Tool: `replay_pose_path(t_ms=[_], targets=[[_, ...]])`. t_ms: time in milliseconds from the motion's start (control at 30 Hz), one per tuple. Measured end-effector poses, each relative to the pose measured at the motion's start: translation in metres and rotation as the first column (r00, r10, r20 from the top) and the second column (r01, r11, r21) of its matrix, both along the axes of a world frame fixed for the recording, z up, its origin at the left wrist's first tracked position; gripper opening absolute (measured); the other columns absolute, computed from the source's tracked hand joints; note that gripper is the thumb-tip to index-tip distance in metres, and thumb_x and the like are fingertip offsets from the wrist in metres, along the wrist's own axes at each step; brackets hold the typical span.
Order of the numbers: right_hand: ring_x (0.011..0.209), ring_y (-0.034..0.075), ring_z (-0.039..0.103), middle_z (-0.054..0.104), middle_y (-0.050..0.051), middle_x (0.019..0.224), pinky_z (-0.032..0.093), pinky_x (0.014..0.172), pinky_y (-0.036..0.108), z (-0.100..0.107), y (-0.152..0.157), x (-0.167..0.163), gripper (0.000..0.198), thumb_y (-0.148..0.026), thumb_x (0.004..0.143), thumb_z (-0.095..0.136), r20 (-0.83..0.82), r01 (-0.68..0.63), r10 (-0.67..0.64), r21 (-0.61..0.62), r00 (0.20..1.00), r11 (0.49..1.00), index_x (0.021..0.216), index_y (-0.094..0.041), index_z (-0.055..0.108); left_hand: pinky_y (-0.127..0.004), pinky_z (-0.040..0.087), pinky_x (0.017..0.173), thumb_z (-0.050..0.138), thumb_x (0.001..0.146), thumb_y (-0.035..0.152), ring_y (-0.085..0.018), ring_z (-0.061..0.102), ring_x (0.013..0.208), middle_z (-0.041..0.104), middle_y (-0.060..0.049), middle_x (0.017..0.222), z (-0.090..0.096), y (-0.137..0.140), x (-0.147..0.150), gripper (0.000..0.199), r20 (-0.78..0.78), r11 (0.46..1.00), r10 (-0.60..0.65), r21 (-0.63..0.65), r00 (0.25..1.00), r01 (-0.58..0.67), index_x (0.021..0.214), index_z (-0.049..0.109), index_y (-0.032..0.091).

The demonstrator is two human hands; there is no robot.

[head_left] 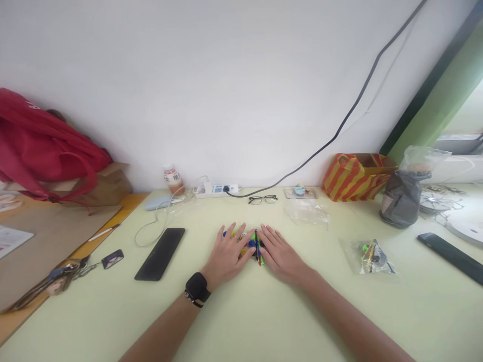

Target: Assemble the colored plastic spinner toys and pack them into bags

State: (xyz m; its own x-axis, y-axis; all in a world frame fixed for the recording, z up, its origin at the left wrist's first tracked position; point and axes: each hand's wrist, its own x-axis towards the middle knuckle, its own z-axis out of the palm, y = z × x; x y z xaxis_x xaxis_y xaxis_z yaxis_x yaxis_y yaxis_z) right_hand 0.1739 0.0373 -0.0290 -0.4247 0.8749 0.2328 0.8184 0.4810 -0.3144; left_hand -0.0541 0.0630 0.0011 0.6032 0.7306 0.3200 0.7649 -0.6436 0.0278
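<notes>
A small heap of coloured plastic pieces [251, 244], blue, yellow, green, red and black, lies on the pale green table [241, 322] between my hands. My left hand [229, 254] rests palm down over the heap's left part, fingers spread, and covers much of it. It wears a ring, and a black watch [196, 287] is on the wrist. Along the heap's right edge my right hand [282, 255] lies flat, its fingers stretched forward and its thumb beside the pieces. Neither hand grips anything that I can see. What is under the palms is hidden.
Left of my hands lies a black phone [160, 254]. Eyeglasses [262, 199], a power strip [216, 190] and a bottle [173, 181] are near the wall. Rightward are a clear bag of plastic pieces [372, 257], a striped bag [356, 178] and a grey bag [402, 198].
</notes>
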Motion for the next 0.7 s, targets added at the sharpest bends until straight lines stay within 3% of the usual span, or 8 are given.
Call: replay_pose_path(t_ms=[233, 467, 700], targets=[[0.160, 0.024, 0.015, 0.019, 0.006, 0.171, 0.018, 0.130, 0.052, -0.0007, -0.0007, 0.0017, 0.059, -0.039, 0.111, 0.022, 0.040, -0.014, 0.013, 0.017, 0.999, 1.000, 0.167, -0.019, 0.019, -0.063, 0.030, 0.119, 0.042, 0.106, 0.047, -0.036, 0.040, 0.148, 0.044, -0.004, 0.163, -0.0020, -0.0017, 0.0082, 0.053, -0.001, 0.999, 0.009, -0.035, 1.000, -0.009, 0.158, 0.041, 0.036], [0.158, 0.028, 0.020, 0.021, 0.010, 0.170, 0.020, 0.129, 0.055, -0.0062, 0.0008, 0.0006, 0.062, -0.035, 0.110, 0.028, 0.085, -0.018, 0.007, 0.133, 0.996, 0.991, 0.167, -0.017, 0.015, -0.060, 0.031, 0.119, 0.041, 0.106, 0.047, -0.035, 0.044, 0.145, 0.041, -0.004, 0.165, -0.0046, -0.0003, 0.0052, 0.054, 0.010, 0.999, -0.008, -0.052, 1.000, 0.008, 0.159, 0.039, 0.036], [0.159, 0.030, 0.018, 0.019, 0.008, 0.171, 0.015, 0.129, 0.059, 0.0014, 0.0015, -0.0007, 0.066, -0.038, 0.109, 0.032, 0.107, -0.016, -0.001, 0.155, 0.994, 0.988, 0.168, -0.020, 0.009, -0.065, 0.026, 0.121, 0.041, 0.106, 0.048, -0.037, 0.036, 0.151, 0.037, -0.003, 0.166, 0.0016, 0.0002, 0.0046, 0.058, -0.009, 0.998, -0.017, -0.060, 1.000, 0.016, 0.162, 0.030, 0.038]])
